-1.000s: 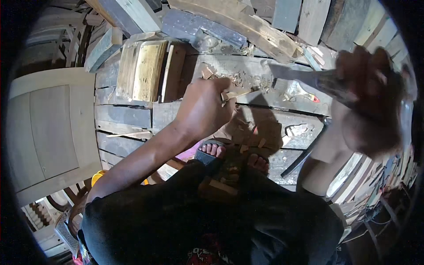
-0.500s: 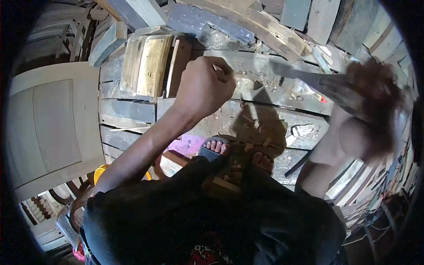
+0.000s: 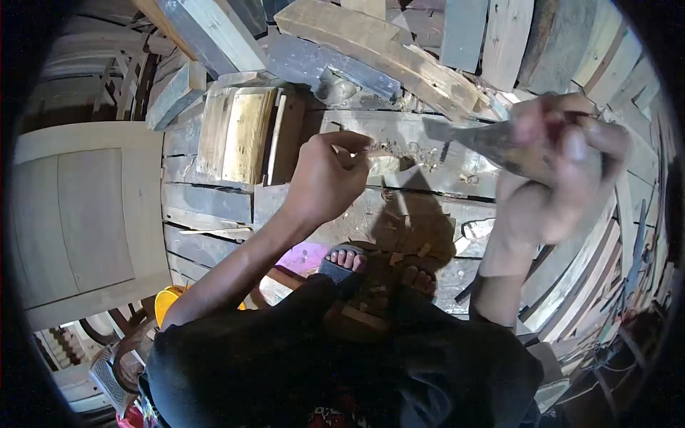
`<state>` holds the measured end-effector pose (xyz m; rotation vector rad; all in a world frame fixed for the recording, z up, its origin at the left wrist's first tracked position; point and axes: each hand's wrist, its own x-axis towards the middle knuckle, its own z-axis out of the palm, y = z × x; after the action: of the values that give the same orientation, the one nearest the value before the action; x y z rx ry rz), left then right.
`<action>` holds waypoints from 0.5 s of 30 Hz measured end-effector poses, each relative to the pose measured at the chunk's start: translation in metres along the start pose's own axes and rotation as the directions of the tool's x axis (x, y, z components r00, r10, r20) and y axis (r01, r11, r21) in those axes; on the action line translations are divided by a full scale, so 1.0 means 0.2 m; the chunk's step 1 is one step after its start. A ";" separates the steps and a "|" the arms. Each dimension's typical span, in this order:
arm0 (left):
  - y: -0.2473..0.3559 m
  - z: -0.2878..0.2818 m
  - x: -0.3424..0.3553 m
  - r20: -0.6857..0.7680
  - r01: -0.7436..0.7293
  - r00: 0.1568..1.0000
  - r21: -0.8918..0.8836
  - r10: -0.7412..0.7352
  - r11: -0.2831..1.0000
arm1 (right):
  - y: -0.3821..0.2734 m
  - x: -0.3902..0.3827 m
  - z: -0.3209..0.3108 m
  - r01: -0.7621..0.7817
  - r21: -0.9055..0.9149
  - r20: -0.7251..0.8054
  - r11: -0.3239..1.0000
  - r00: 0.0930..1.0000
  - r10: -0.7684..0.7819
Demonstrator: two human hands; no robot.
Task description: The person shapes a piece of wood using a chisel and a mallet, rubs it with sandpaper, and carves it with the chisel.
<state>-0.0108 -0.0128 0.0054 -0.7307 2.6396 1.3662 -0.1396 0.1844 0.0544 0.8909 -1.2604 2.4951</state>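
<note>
My left hand [image 3: 328, 178] is closed round a small pale piece of wood [image 3: 383, 164] above the plank floor, among shavings. At the right, my right hand [image 3: 564, 167] grips a flat metal-bladed tool [image 3: 478, 143] raised over the floor, its blade pointing left toward the wood piece; hand and tool are blurred. Just beyond my left hand stands a block of curved wooden pieces [image 3: 242, 134]. My sandalled foot [image 3: 341, 267] and my other foot are below, between my arms.
A pale panelled door [image 3: 93, 221] lies at the left, beside a yellow object [image 3: 168, 303]. Long boards and beams [image 3: 371, 50] lie along the back. Stacked wood strips [image 3: 592, 271] line the right. A pink patch [image 3: 296, 258] shows by my left forearm.
The view has shifted, with the floor lower in the picture than a moment ago. My right hand has turned, showing more of its fingertips, still holding the tool. My left hand still holds the wood.
</note>
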 end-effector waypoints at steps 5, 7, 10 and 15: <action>0.06 0.03 -0.01 0.026 0.051 0.998 -0.023 -0.051 0.998 | 0.10 -0.10 -0.04 0.034 -0.073 0.104 0.997 0.994 -0.026; 0.09 0.06 0.01 0.049 -0.004 0.999 -0.032 0.006 0.999 | 0.47 -0.35 -0.12 0.116 -0.368 0.071 0.923 0.993 -0.096; 0.06 0.03 0.00 0.047 0.007 0.999 0.004 -0.007 1.000 | 0.39 -0.33 -0.05 -0.190 -0.323 0.028 0.927 0.977 0.210; 0.07 0.05 -0.06 0.017 -0.121 0.992 -0.016 0.122 0.992 | 0.03 -0.02 -0.02 -0.073 0.031 0.082 0.997 0.994 0.070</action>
<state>-0.0071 0.0065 0.0137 -0.5650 2.7034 1.4163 -0.1411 0.1838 0.0469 0.9801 -1.3006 2.5670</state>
